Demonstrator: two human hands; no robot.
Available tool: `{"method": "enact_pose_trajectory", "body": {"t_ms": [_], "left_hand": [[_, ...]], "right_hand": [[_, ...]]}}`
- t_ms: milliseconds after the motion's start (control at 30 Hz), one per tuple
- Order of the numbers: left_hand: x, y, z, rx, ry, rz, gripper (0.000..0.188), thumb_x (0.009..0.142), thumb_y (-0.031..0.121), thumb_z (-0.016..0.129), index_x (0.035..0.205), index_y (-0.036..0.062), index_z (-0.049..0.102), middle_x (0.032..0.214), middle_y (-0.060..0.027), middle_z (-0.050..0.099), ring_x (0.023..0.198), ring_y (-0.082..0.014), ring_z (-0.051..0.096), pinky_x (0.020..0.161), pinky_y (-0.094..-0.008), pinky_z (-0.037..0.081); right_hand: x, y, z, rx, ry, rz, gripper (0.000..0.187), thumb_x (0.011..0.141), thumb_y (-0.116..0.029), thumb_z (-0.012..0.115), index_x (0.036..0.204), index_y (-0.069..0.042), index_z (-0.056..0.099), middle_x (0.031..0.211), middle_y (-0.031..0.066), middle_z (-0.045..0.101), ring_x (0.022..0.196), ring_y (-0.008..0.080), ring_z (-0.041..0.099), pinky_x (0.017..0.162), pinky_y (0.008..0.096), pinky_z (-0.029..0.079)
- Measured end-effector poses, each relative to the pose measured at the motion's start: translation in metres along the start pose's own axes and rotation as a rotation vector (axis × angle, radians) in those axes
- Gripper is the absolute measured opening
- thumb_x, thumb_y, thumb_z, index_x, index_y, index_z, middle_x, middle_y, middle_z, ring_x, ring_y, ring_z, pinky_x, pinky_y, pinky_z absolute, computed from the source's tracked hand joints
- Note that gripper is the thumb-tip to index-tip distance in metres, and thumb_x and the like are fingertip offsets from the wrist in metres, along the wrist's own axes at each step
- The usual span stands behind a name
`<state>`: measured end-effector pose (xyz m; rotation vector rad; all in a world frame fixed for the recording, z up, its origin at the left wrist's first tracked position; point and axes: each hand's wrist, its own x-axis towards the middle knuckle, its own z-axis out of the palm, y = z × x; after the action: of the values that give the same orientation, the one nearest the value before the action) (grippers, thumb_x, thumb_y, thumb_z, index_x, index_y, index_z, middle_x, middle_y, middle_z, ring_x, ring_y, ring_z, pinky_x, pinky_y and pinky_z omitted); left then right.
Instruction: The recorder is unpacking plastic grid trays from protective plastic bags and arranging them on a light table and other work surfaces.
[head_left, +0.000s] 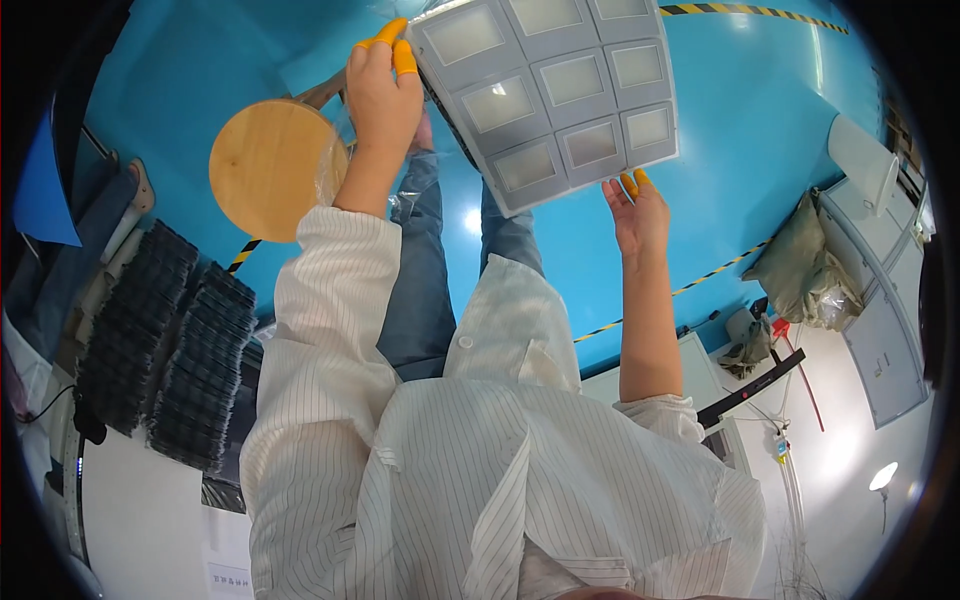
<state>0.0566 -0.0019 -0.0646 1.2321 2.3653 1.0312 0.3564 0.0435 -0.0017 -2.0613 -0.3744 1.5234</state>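
Observation:
A grey rectangular tray (580, 130), divided into rows of three square pockets with pale rectangular middles, is held tilted above the blue floor at the top centre. A shiny, clear-looking layer runs along its edge. My left hand (385, 100) is closed on the tray's left edge, with orange-yellow finger cots on some fingers. At the tray's near right edge is my right hand (640, 212), its fingertips gripping from below and also wearing orange-yellow cots. The parts of its fingers under the tray are hidden.
A round wooden stool (272, 170) stands left of my left forearm, with clear plastic film (330, 172) by it. Stacks of dark ridged pieces (140, 325) are farther left. Yellow-black tape (750, 10) marks the blue floor. At right are a khaki bag (800, 265) and grey-white equipment (880, 350).

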Motion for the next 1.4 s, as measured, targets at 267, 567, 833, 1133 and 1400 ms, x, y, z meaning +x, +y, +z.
{"method": "enact_pose_trajectory", "body": {"t_ms": [267,567,833,1133,1400], "left_hand": [[0.025,0.012,-0.007,-0.081,-0.078,-0.059,0.018,0.076,0.008,0.056,0.094,0.0043,0.059,0.090,-0.0123,0.051,0.080,-0.0248,0.052,0.073,-0.0349,0.044],[0.020,0.013,-0.009,0.226,-0.129,0.160,0.023,0.076,0.007,0.059,0.099,0.0041,0.060,0.091,-0.0132,0.054,0.081,-0.0256,0.056,0.071,-0.0319,0.047],[0.017,0.014,-0.012,0.355,-0.146,0.342,0.028,0.075,0.004,0.059,0.104,0.0014,0.056,0.097,-0.0153,0.052,0.090,-0.0298,0.051,0.077,-0.0351,0.045],[0.031,0.010,-0.001,0.105,-0.158,0.083,0.024,0.076,0.012,0.060,0.096,0.0014,0.057,0.087,-0.0127,0.054,0.087,-0.0262,0.051,0.076,-0.0348,0.043],[0.051,0.020,-0.012,-0.319,-0.302,-0.459,0.021,0.079,0.004,0.053,0.098,-0.0047,0.056,0.082,-0.0072,0.056,0.069,-0.0155,0.054,0.064,-0.0249,0.046]], "right_hand": [[0.010,0.016,-0.020,0.220,-0.028,0.004,0.037,0.089,-0.007,0.036,0.123,0.007,0.034,0.111,0.0188,0.044,0.092,0.0264,0.049,0.078,0.0318,0.048],[-0.001,0.016,-0.011,0.006,-0.006,-0.106,0.032,0.084,-0.005,0.044,0.112,0.010,0.042,0.099,0.0133,0.050,0.083,0.0169,0.053,0.072,0.0249,0.048],[0.000,0.008,-0.018,0.094,-0.056,-0.068,0.032,0.084,-0.002,0.040,0.111,0.014,0.041,0.103,0.0179,0.050,0.089,0.0222,0.054,0.079,0.0291,0.048],[-0.006,0.016,-0.015,0.142,-0.056,-0.059,0.037,0.083,-0.002,0.037,0.118,0.010,0.036,0.111,0.0178,0.046,0.096,0.0275,0.052,0.087,0.0376,0.045],[0.002,0.021,-0.025,0.241,0.010,-0.010,0.032,0.083,-0.002,0.038,0.115,0.005,0.041,0.103,0.0127,0.049,0.086,0.0199,0.051,0.076,0.0309,0.046]]}}
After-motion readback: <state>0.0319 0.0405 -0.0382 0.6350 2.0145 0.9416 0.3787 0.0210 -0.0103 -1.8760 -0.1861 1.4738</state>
